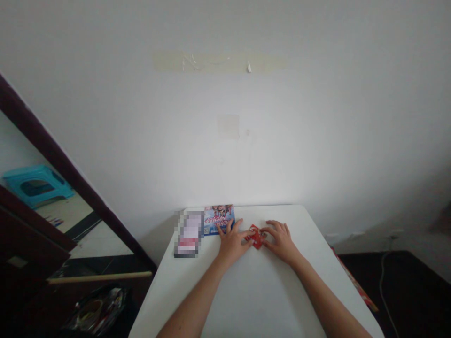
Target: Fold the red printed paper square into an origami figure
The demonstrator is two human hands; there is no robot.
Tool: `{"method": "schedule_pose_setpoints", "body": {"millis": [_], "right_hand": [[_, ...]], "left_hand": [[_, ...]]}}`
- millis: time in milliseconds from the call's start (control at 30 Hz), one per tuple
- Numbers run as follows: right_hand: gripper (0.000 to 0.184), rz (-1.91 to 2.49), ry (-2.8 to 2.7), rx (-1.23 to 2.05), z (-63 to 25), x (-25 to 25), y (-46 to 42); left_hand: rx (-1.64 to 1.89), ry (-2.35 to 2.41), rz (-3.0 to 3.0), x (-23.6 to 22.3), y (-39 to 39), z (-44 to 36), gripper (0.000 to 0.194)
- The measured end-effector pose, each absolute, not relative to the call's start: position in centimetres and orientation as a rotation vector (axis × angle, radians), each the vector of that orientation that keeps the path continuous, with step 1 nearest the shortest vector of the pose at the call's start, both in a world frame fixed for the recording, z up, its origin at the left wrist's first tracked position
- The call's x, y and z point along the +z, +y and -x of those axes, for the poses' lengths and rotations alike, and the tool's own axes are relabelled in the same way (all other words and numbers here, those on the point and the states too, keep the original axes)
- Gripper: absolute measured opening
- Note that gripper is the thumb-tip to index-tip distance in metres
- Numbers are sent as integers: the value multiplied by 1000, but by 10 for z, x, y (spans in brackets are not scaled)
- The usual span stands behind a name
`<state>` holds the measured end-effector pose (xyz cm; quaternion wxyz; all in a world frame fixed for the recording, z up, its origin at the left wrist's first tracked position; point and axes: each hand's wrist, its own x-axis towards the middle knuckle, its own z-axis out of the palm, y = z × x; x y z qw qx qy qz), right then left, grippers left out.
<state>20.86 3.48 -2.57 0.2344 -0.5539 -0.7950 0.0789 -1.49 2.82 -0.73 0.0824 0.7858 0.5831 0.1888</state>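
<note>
A small folded piece of red paper (256, 236) lies on the white table (257, 291), near its far edge. My left hand (231, 242) rests on the table to the left of it, fingers spread, its thumb and forefinger touching the paper's left side. On the paper's right side, my right hand (280, 239) presses down with its fingers bent. A colourful printed packet (218, 217) lies flat just beyond my left hand.
A blurred-out rectangular object (189, 234) sits at the table's far left corner. A white wall stands right behind the table. A mirror with a dark frame (63, 164) leans at the left. A bag (97, 312) lies on the dark floor.
</note>
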Motion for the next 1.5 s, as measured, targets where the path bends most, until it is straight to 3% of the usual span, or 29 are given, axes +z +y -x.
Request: {"method": "schedule_pose_setpoints", "body": {"millis": [600, 1200, 1400, 1500], "right_hand": [[29, 1505, -2188, 171, -207, -27, 33], [39, 1510, -2226, 99, -205, -23, 32], [21, 1284, -2322, 256, -202, -15, 30], [20, 1258, -2289, 329, -200, -11, 28]], "left_hand": [[632, 1697, -2381, -15, 34, 25, 45], [633, 1570, -2378, -13, 45, 40, 24], [658, 1576, -2383, -8, 42, 38, 20], [676, 1584, -2377, -6, 40, 36, 15]]}}
